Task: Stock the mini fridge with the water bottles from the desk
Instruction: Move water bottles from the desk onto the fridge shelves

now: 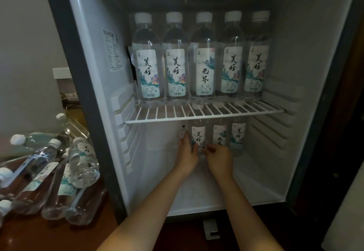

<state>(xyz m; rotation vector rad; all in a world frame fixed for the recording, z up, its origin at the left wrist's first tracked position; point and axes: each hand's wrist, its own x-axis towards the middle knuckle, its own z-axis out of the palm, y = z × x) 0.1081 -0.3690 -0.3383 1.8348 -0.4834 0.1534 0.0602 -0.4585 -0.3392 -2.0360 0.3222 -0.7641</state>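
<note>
1. reaching into the white mini fridge (295, 152), you have both hands low in its bottom compartment.
2. your left hand (186, 153) and right hand (219, 159) curl their fingers round the lower part of a clear plastic labelled water bottle (198, 135), which stands upright, leftmost of three at the back.
3. done: five upright bottles (202, 63) fill the white wire shelf (177, 121) above.
4. left: a heap of lying bottles (82, 162) sits on the brown wooden desk (59, 235), beside the fridge. judged roughly halfway.
</note>
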